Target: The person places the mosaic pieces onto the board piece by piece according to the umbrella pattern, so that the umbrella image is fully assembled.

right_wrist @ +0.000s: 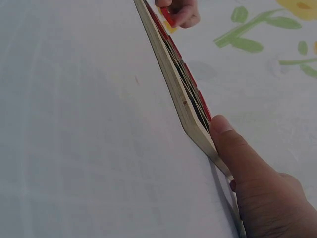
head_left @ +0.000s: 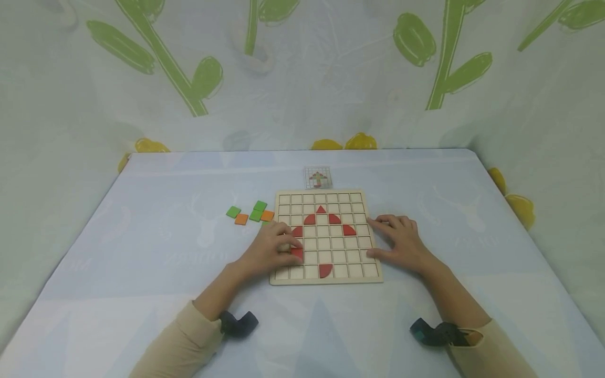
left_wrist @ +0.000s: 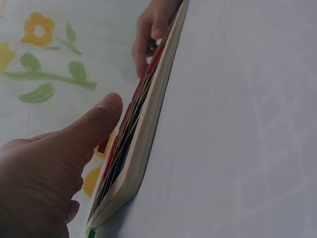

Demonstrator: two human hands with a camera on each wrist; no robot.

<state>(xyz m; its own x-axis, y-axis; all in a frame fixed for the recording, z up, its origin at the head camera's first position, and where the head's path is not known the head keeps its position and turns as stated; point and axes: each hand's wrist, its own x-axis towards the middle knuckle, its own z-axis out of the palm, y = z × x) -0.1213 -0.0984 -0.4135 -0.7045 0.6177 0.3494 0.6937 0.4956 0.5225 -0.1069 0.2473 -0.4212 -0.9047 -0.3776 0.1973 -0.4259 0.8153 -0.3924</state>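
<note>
A wooden grid board (head_left: 337,243) lies flat on the table. Over its left columns, my left hand (head_left: 270,247) pinches a red tile (right_wrist: 167,16) between thumb and fingers, tilted above the grid. Red quarter-round pieces (head_left: 348,230) and one red triangle (head_left: 320,209) sit in cells in the upper and middle rows. Another red quarter-round (head_left: 325,270) lies in the bottom row. My right hand (head_left: 402,241) touches the board's right edge with thumb and fingertips, fingers spread and holding no piece.
Left of the board lie several loose square tiles, green (head_left: 233,211) and orange (head_left: 241,219), partly hidden by the left hand. A small pattern card (head_left: 318,177) lies behind the board. A printed curtain (head_left: 321,73) hangs beyond the table's far edge.
</note>
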